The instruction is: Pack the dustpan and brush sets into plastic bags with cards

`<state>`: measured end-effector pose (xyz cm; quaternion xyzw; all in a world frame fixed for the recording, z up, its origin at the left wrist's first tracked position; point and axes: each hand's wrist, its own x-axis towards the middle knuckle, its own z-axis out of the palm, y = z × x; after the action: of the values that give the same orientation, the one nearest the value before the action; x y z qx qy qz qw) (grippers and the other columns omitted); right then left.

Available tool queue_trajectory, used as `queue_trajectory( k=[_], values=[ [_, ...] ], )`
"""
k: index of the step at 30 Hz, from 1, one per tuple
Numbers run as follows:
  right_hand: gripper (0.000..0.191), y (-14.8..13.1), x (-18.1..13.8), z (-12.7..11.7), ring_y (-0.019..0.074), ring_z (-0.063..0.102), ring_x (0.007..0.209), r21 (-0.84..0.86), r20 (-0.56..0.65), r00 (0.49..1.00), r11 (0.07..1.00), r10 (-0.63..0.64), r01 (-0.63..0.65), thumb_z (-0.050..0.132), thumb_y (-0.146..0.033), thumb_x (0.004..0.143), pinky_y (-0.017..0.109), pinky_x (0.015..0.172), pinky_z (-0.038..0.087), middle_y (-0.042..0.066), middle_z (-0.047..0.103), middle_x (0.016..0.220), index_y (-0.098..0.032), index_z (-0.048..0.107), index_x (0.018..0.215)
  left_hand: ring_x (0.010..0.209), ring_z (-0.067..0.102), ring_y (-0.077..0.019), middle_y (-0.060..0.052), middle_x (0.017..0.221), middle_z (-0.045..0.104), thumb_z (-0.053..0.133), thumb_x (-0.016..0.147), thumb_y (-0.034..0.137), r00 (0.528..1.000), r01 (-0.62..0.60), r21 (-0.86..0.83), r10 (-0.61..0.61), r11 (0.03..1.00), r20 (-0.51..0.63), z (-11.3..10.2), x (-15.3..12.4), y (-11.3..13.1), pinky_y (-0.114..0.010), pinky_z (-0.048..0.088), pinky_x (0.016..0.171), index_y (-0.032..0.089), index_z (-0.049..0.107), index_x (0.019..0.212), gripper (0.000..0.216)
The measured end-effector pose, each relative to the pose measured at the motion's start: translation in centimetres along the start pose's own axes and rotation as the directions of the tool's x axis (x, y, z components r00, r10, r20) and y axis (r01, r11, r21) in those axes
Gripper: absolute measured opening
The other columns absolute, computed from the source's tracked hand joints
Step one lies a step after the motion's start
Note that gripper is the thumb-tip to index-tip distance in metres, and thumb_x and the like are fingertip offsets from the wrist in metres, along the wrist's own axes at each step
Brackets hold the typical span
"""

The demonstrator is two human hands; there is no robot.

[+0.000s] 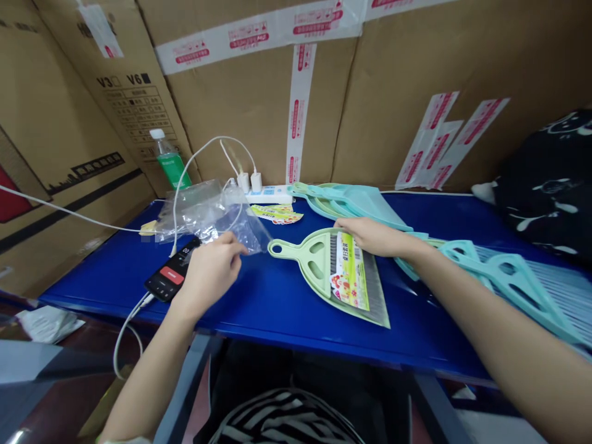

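Observation:
A light green dustpan (305, 256) with a brush (333, 259) nested in it lies on the blue table, its handle pointing left. A colourful printed label card (349, 271) sits over the brush. My right hand (363, 234) grips the set at its far edge, its fingertips partly hidden. My left hand (215, 268) is closed, fingers curled, beside the near edge of a clear plastic bag (203, 206); whether it pinches the film I cannot make out. Just left of that hand lies a phone (172, 271) with a white cable plugged in.
More label cards (277, 214) lie behind the dustpan. Turquoise dustpans (365, 203) are stacked at the back, with more turquoise dustpans and brushes (518, 277) at right. A power strip (271, 195) with chargers and a green-labelled bottle (171, 163) stand by cardboard boxes (250, 105).

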<state>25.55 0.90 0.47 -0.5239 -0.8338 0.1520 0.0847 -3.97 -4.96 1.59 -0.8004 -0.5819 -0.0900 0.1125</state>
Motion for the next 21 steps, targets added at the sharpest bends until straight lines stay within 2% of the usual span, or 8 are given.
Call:
queue_trajectory(
  k=[3,5,10,14,17,21],
  values=[
    [0.021,0.8,-0.3,-0.8,0.0205,0.062,0.071,0.006,-0.018,0.999,0.999,-0.048,0.048,0.038,-0.004,0.073,0.031,0.062,0.044,0.004,0.066,0.075,-0.024,0.045,0.073,0.070,0.066,-0.0162,-0.002,0.093,0.066,0.042,0.085,0.011,0.994,-0.098,-0.047,0.101,0.994,0.048,0.9,-1.6,-0.1,-0.027,0.050,0.062,0.024,0.074,0.098,0.037],
    [0.019,1.2,-0.6,-1.4,0.0197,0.061,0.069,0.014,-0.034,0.997,0.998,-0.068,0.069,0.039,-0.007,0.076,0.030,0.061,0.044,0.003,0.065,0.074,-0.024,0.046,0.073,0.065,0.064,-0.0142,-0.002,0.092,0.064,0.041,0.085,0.009,0.986,-0.150,-0.053,0.154,0.987,0.069,1.2,-2.4,-0.1,-0.026,0.050,0.060,0.027,0.071,0.108,0.042],
    [0.015,1.3,-1.2,-2.4,0.0182,0.059,0.063,0.025,-0.073,0.995,0.997,-0.069,0.071,0.038,-0.022,0.085,0.030,0.058,0.043,0.002,0.064,0.070,-0.025,0.045,0.072,0.061,0.060,-0.0129,-0.003,0.091,0.058,0.041,0.083,0.008,0.954,-0.261,-0.104,0.273,0.960,0.124,1.6,-3.5,0.2,-0.027,0.051,0.061,0.029,0.065,0.120,0.049],
    [0.014,1.0,-1.3,-2.3,0.0180,0.060,0.063,0.036,-0.064,0.995,0.996,-0.081,0.083,0.039,-0.022,0.085,0.029,0.056,0.043,0.002,0.065,0.070,-0.025,0.046,0.073,0.067,0.060,-0.0124,-0.002,0.090,0.056,0.039,0.082,0.005,0.924,-0.318,-0.249,0.358,0.915,0.136,1.3,-4.1,0.3,-0.026,0.051,0.064,0.030,0.066,0.117,0.050],
    [0.014,1.0,-1.4,-2.2,0.0179,0.060,0.062,0.037,-0.051,0.995,0.995,-0.091,0.093,0.040,-0.019,0.084,0.029,0.055,0.043,0.001,0.064,0.068,-0.025,0.047,0.073,0.073,0.061,-0.0122,-0.002,0.092,0.057,0.039,0.081,0.004,0.881,-0.377,-0.347,0.448,0.859,0.150,0.7,-4.3,0.0,-0.024,0.050,0.068,0.030,0.065,0.118,0.052],
    [0.016,1.0,-1.6,-2.4,0.0188,0.059,0.062,0.030,-0.023,0.998,0.998,-0.055,0.055,0.038,-0.021,0.085,0.031,0.056,0.043,0.002,0.064,0.069,-0.025,0.047,0.073,0.085,0.064,-0.0145,-0.004,0.106,0.060,0.042,0.094,0.020,0.838,-0.419,-0.424,0.522,0.803,0.161,0.1,-3.8,0.0,-0.026,0.052,0.074,0.027,0.064,0.118,0.033]
  ],
)
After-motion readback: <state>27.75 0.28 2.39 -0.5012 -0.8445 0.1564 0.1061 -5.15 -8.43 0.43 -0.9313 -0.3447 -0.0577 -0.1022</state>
